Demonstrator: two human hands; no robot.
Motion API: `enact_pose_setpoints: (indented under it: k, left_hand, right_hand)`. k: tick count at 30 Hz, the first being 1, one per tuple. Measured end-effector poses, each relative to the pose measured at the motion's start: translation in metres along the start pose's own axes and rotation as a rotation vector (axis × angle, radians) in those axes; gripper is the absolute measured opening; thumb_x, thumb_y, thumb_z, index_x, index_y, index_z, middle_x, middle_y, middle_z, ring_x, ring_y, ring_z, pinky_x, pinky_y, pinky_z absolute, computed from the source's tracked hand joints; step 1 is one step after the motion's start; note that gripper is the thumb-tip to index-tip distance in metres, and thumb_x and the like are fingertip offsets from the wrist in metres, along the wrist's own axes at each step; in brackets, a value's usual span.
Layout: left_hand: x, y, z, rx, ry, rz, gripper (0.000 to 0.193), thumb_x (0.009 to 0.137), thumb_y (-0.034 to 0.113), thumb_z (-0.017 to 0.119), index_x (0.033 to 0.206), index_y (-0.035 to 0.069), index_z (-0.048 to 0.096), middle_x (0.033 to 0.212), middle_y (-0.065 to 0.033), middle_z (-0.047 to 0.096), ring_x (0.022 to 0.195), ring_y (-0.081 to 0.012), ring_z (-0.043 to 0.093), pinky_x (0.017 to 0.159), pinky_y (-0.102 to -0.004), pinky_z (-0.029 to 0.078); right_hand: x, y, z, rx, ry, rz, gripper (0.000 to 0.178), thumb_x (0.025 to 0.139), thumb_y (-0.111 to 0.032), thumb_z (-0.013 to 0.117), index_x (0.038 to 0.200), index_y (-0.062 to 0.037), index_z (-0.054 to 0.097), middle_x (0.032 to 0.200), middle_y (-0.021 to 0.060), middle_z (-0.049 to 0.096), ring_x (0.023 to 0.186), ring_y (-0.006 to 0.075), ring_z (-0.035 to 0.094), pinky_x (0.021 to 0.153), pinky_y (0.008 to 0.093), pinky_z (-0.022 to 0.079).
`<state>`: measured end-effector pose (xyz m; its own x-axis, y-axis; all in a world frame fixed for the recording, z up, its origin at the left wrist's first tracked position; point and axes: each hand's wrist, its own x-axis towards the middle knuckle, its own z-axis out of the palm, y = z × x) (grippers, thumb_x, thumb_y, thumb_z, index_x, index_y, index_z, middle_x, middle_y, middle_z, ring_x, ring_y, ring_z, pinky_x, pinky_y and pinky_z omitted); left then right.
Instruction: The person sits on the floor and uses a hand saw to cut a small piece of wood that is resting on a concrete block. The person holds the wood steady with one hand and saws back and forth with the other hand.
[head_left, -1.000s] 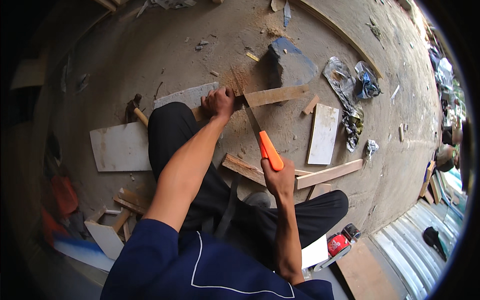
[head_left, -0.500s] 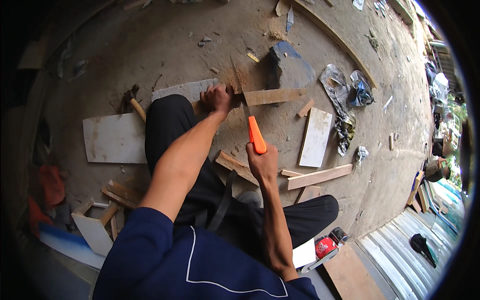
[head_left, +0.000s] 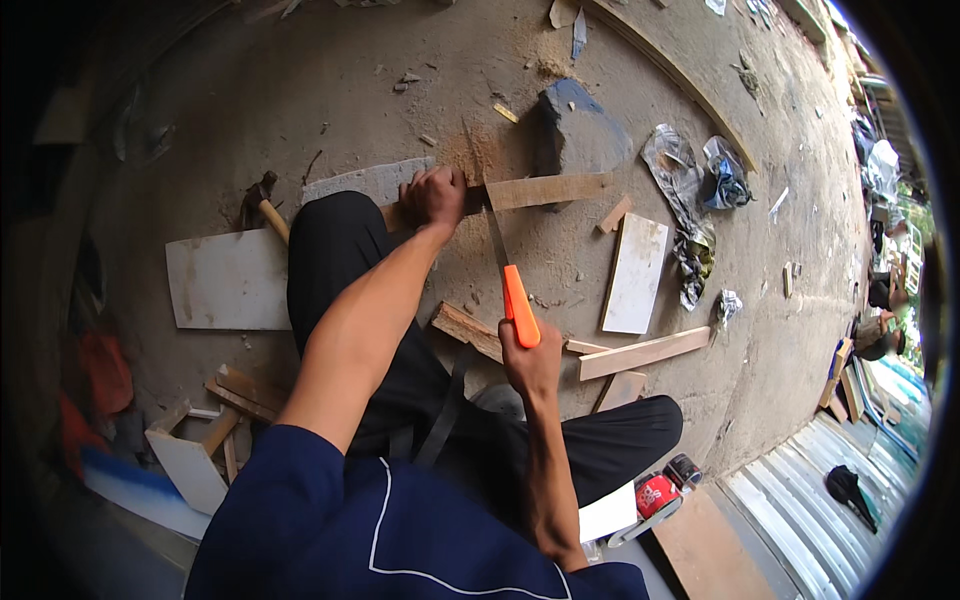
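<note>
My right hand (head_left: 532, 360) is closed round the orange handle of a handsaw (head_left: 519, 308). Its thin blade runs away from me across a narrow wooden board (head_left: 550, 190). My left hand (head_left: 434, 197) grips that board just left of the blade. The board's right part lies against a dark stone block (head_left: 585, 135), and its left end passes by my raised left knee. Sawdust (head_left: 475, 150) is scattered on the ground around the blade's far end.
A hammer (head_left: 268, 208) rests by a white panel (head_left: 228, 282) on the left. Right of me lie a smaller white board (head_left: 635, 273), a wood strip (head_left: 645, 354) and crumpled plastic (head_left: 668, 165). A red tape roll (head_left: 656, 494) sits near my right leg; corrugated metal sheets (head_left: 800, 510) are at lower right.
My right hand has drawn the saw back toward me and slightly right, so the handle is farther from the board. My left hand stays in place on the board.
</note>
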<state>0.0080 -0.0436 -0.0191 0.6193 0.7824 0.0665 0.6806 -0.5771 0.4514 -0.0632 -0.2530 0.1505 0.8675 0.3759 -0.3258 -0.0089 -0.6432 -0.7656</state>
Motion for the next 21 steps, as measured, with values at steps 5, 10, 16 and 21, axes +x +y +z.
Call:
enact_pose_setpoints:
  k: [5, 10, 16, 21]
  left_hand:
    - [0.004, 0.003, -0.004, -0.009, -0.010, -0.012, 0.023, 0.079, 0.028, 0.055, 0.063, 0.014, 0.063, 0.076, -0.0033, 0.066, 0.079, -0.0227, 0.060, 0.071, -0.0391, 0.038]
    - [0.001, 0.001, 0.001, -0.066, 0.107, 0.031, 0.019, 0.075, 0.023, 0.059, 0.058, 0.015, 0.059, 0.067, -0.0025, 0.062, 0.072, -0.0219, 0.059, 0.064, -0.0388, 0.035]
    - [-0.001, -0.004, 0.005, -0.087, 0.086, 0.084, 0.022, 0.076, 0.027, 0.058, 0.059, 0.014, 0.060, 0.067, -0.0027, 0.062, 0.071, -0.0229, 0.059, 0.066, -0.0393, 0.036]
    - [0.004, -0.006, 0.001, -0.016, 0.080, 0.026, 0.020, 0.076, 0.026, 0.058, 0.061, 0.014, 0.062, 0.072, -0.0025, 0.065, 0.073, -0.0234, 0.060, 0.066, -0.0400, 0.038]
  right_hand:
    - [-0.003, -0.010, 0.005, -0.009, 0.017, 0.035, 0.020, 0.076, -0.015, 0.062, 0.071, 0.0034, 0.055, 0.059, 0.0200, 0.053, 0.052, 0.0335, 0.054, 0.052, 0.0384, 0.042]
    - [-0.038, -0.011, -0.012, 0.075, 0.025, 0.050, 0.019, 0.076, -0.014, 0.062, 0.071, 0.0030, 0.055, 0.060, 0.0204, 0.051, 0.050, 0.0336, 0.052, 0.052, 0.0375, 0.041]
    - [0.040, -0.017, 0.022, -0.019, 0.040, -0.035, 0.022, 0.078, -0.018, 0.061, 0.072, 0.0026, 0.055, 0.056, 0.0201, 0.049, 0.048, 0.0307, 0.051, 0.050, 0.0366, 0.041]
    - [-0.009, -0.018, -0.005, 0.077, -0.013, 0.043, 0.020, 0.077, -0.015, 0.062, 0.074, 0.0032, 0.056, 0.059, 0.0187, 0.052, 0.050, 0.0281, 0.055, 0.051, 0.0363, 0.041]
